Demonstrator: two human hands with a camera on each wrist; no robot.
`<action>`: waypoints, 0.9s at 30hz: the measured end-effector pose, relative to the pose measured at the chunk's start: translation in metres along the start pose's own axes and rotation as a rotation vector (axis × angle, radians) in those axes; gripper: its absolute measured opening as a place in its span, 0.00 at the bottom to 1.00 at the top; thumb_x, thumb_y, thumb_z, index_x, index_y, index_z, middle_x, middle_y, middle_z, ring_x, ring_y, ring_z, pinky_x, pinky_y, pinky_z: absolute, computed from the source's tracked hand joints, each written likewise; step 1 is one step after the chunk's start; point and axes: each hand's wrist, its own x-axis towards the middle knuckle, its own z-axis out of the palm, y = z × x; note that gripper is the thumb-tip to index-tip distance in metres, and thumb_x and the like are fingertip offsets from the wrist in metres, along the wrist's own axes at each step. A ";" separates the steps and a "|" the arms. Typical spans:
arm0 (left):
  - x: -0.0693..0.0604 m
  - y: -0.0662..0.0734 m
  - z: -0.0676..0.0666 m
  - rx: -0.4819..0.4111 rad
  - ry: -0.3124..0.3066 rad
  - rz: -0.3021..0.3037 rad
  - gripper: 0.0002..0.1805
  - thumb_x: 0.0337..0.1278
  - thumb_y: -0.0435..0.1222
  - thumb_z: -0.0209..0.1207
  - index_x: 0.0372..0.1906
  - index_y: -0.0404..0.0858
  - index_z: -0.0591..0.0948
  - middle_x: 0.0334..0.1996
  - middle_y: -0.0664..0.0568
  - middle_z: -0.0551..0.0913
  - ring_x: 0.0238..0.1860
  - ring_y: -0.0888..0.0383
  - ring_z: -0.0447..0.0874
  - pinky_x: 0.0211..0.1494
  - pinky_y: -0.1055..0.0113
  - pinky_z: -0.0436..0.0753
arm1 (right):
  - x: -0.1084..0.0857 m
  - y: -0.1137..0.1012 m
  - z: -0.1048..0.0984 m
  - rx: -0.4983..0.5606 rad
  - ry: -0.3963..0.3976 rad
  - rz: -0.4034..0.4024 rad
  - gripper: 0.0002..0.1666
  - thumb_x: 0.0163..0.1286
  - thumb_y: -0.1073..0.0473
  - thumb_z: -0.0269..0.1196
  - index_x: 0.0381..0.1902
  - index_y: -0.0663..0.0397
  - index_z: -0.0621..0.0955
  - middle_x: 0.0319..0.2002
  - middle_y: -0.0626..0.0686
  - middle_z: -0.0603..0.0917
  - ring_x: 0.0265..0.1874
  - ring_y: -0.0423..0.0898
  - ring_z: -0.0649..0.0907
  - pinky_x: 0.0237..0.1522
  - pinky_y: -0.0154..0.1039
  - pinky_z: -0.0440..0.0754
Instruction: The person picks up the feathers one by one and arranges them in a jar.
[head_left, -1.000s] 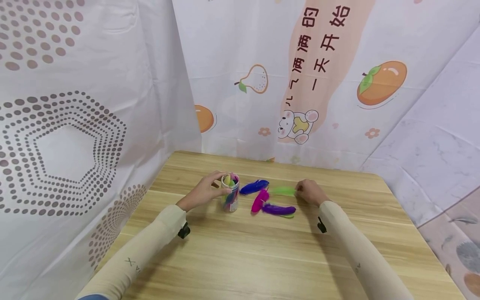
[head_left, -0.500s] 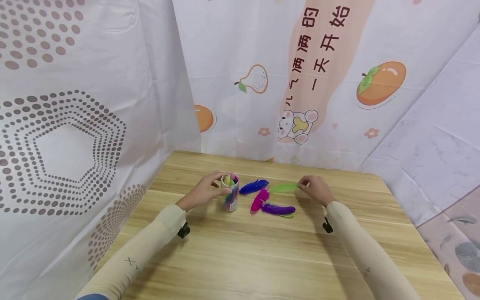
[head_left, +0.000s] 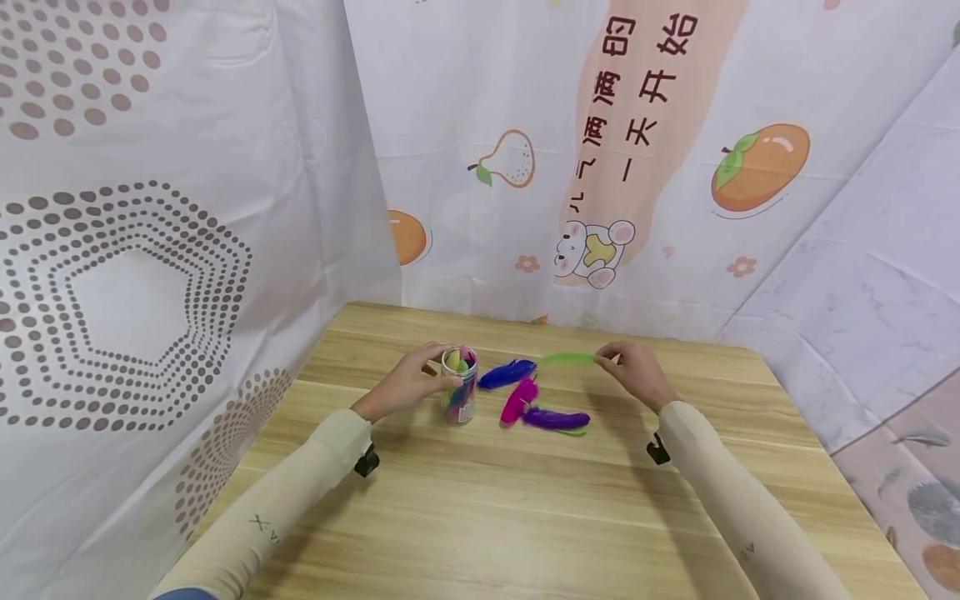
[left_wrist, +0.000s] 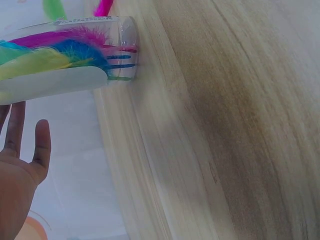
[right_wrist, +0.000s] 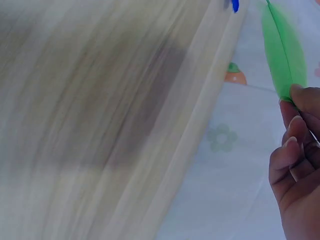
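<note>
My left hand grips a clear plastic tub that stands upright on the table, thumb and fingers on either side of it. Inside the tub, pink, blue and yellow feathers show through the wall in the left wrist view. My right hand pinches a bright green feather by one end between thumb and index finger, its other end pointing toward the tub. Between the hands lie a blue feather, a magenta feather and a purple feather; a bit of light green shows under the purple one.
The wood-grain table reaches back to a hanging printed curtain. Another curtain with dotted patterns hangs close along the left side. A marble-patterned sheet hangs at the right.
My right hand has lifted the green feather off the table and moved slightly right and away from me. The left hand and the tub have stayed in place.
</note>
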 end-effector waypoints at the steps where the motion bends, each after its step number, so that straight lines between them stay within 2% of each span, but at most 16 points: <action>1: 0.000 0.000 0.000 -0.001 0.000 -0.003 0.31 0.65 0.55 0.66 0.69 0.51 0.76 0.57 0.58 0.78 0.57 0.55 0.76 0.61 0.52 0.78 | 0.000 -0.002 -0.001 -0.002 0.003 -0.006 0.07 0.73 0.61 0.67 0.41 0.59 0.89 0.36 0.53 0.90 0.31 0.46 0.82 0.35 0.45 0.80; 13: 0.000 0.000 0.001 0.001 -0.008 -0.007 0.31 0.65 0.56 0.66 0.69 0.52 0.76 0.54 0.58 0.78 0.55 0.55 0.76 0.60 0.53 0.78 | 0.001 -0.019 -0.005 0.004 0.024 -0.018 0.06 0.73 0.59 0.67 0.39 0.56 0.89 0.33 0.50 0.89 0.30 0.46 0.81 0.35 0.44 0.78; 19: 0.000 0.001 0.001 -0.010 -0.011 -0.002 0.31 0.65 0.56 0.66 0.70 0.52 0.76 0.55 0.57 0.78 0.55 0.54 0.76 0.61 0.53 0.77 | 0.001 -0.026 -0.007 -0.034 0.065 -0.052 0.06 0.73 0.57 0.68 0.38 0.53 0.88 0.32 0.48 0.88 0.27 0.43 0.80 0.31 0.42 0.77; 27: -0.001 0.001 0.000 -0.011 -0.004 0.001 0.30 0.65 0.55 0.66 0.69 0.52 0.76 0.55 0.58 0.78 0.55 0.55 0.76 0.61 0.53 0.77 | 0.004 -0.040 -0.011 -0.042 0.077 -0.081 0.05 0.72 0.57 0.69 0.37 0.50 0.89 0.32 0.46 0.88 0.25 0.43 0.78 0.30 0.42 0.76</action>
